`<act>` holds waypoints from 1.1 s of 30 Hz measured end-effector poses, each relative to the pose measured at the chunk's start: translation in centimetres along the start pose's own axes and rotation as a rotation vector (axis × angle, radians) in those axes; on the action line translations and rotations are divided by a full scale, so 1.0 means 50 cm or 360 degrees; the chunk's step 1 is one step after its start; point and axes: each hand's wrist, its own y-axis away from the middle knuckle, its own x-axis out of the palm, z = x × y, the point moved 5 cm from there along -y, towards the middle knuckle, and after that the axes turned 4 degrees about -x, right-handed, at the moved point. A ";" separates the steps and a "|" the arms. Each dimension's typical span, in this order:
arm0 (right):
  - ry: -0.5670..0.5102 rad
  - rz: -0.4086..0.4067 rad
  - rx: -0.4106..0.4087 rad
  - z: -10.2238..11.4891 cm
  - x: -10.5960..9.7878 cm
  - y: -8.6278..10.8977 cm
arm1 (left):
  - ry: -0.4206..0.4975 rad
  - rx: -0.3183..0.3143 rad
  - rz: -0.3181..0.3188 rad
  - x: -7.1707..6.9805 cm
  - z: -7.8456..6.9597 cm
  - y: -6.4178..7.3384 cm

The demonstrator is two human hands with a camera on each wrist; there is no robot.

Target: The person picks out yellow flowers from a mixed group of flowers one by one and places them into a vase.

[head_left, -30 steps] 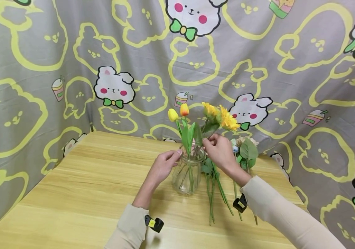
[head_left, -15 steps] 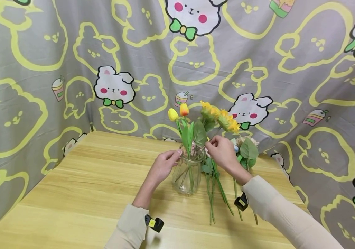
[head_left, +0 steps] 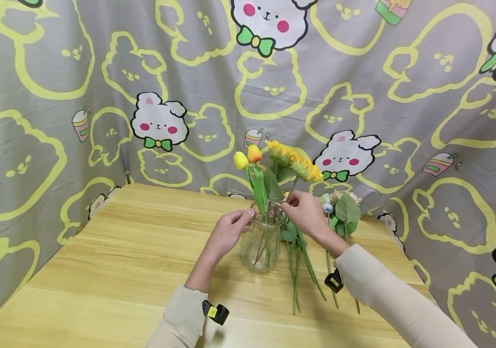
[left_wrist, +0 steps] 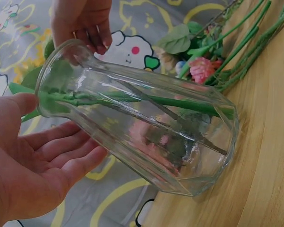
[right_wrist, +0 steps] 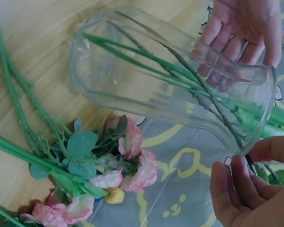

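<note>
A clear glass vase [head_left: 251,251] stands upright on the table, holding a yellow tulip [head_left: 241,160], an orange-yellow tulip [head_left: 254,153] and yellow sunflowers [head_left: 301,163]. My left hand [head_left: 229,231] is at the vase's left side. In the left wrist view its thumb touches the rim, and the loosely extended fingers [left_wrist: 68,149] lie along the glass below the neck. My right hand [head_left: 306,215] pinches the dark sunflower stems [right_wrist: 250,164] just above the rim's right side. Dark and green stems [left_wrist: 165,101] show through the glass, slanting down inside.
Right of the vase, pink flowers [right_wrist: 141,170] with green stems [head_left: 295,285] lie on the wooden table [head_left: 143,261]. Farther right lies another group with broad green leaves [head_left: 347,211]. A patterned grey curtain [head_left: 213,87] hangs behind the table.
The sunflower heads have shifted left and turned, now showing more of their green undersides. My right hand has moved slightly left towards the vase rim. The left hand has stayed in place.
</note>
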 end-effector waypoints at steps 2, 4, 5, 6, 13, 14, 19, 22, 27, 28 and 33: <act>0.0010 0.0021 -0.0003 0.001 0.005 0.001 | 0.0000 -0.0003 0.0000 -0.001 0.002 0.000; 0.0020 0.0056 0.0014 0.001 0.009 0.002 | -0.0001 -0.0005 0.0002 -0.002 0.002 0.000; 0.0022 0.0075 0.0027 0.000 0.011 0.002 | -0.0005 -0.0006 0.0005 -0.001 0.002 0.000; 0.0025 0.0087 0.0038 -0.001 0.012 0.002 | -0.0008 -0.0008 0.0007 -0.001 0.001 0.000; 0.0044 0.0114 0.0038 0.000 0.012 0.004 | -0.0013 -0.0021 0.0007 -0.001 0.001 0.000; 0.0041 0.0124 0.0039 -0.001 0.013 0.005 | -0.0013 -0.0021 0.0007 -0.001 0.001 0.000; -0.0004 0.0175 0.0075 -0.009 0.012 0.013 | -0.0017 -0.0010 0.0010 -0.001 -0.001 0.002; -0.0021 0.0192 0.0095 -0.015 0.008 0.020 | -0.0022 -0.0019 0.0012 0.001 -0.001 0.003; -0.0027 0.0206 0.0107 -0.027 -0.005 0.029 | -0.0026 -0.0037 0.0018 0.002 0.002 0.002; -0.0021 0.0201 0.0102 -0.029 -0.008 0.031 | -0.0027 -0.0038 0.0017 0.002 0.002 0.001; 0.0016 0.0184 0.0085 -0.046 -0.018 0.034 | -0.0028 -0.0040 0.0009 0.001 0.000 0.001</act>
